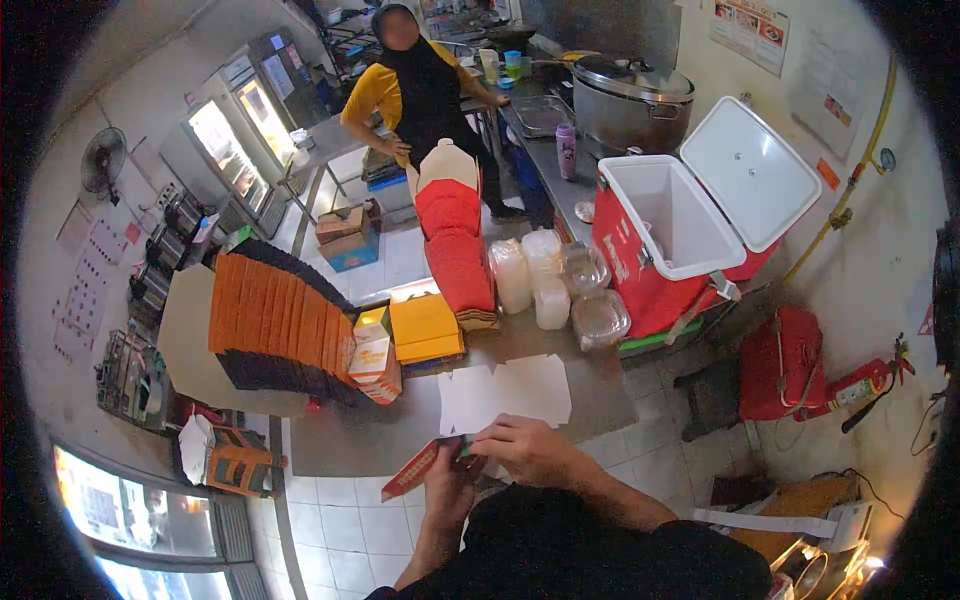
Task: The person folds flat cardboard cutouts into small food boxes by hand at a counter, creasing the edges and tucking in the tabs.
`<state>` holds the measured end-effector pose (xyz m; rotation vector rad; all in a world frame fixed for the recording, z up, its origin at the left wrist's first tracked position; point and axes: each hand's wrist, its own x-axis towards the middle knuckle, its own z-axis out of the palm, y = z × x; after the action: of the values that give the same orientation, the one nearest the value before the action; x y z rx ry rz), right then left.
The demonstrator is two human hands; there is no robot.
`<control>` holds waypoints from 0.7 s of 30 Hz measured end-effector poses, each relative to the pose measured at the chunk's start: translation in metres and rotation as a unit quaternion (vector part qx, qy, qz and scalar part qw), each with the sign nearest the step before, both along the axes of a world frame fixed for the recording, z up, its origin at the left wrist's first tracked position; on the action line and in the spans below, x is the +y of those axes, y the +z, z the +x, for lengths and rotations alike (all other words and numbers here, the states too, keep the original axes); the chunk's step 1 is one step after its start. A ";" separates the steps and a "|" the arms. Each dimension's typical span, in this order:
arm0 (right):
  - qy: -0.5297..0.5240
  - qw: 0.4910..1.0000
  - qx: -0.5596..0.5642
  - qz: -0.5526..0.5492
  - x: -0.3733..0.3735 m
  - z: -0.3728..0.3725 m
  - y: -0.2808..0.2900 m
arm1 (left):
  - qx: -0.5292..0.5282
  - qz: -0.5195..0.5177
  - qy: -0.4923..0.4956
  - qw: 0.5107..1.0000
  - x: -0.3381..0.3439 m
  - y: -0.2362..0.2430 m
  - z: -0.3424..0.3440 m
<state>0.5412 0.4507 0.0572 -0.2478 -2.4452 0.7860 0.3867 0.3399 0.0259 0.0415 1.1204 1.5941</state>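
The left hand (450, 490) grasps a flat red-and-white card piece (410, 472) between its fingers, tilted, in front of the near edge of a grey metal desk (345, 440). The right hand (525, 450) meets it at the piece's right end, fingers bent beside a small green patch; whether they pinch anything cannot be told. Just beyond the hands, a flat white cut-out card sheet (505, 393) lies on the desk.

Left of the sheet stand an orange-and-white printed carton (375, 368) and a long leaning row of orange cardboard pieces with dark edges (275, 320). Behind it are a stack of yellow cardboard (425, 325), a tall stack of red cardboard (460, 265) and, to the right, clear round plastic containers (600, 318). Farther right, a red cooler box with a white interior (628, 255) has its lid raised. Across the desk stands a person in yellow sleeves and black clothing (425, 95).
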 end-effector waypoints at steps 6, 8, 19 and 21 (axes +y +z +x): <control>0.017 1.000 -0.001 0.014 -0.005 -0.006 -0.002 | -0.008 0.050 -0.003 0.999 -0.006 -0.001 0.000; 0.034 0.999 0.010 0.026 -0.007 -0.009 -0.004 | -0.029 0.049 0.010 0.998 -0.008 -0.003 0.000; -0.042 0.996 0.025 -0.068 0.000 0.000 0.015 | 0.166 -0.006 -0.005 0.986 -0.010 -0.023 -0.001; -0.082 0.987 0.024 -0.139 -0.003 0.001 0.015 | 0.264 -0.059 0.007 0.963 -0.011 -0.035 0.003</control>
<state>0.5424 0.4480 0.0720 -0.5216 -2.2313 1.0439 0.3896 0.3289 -0.0090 0.4014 1.6263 1.5676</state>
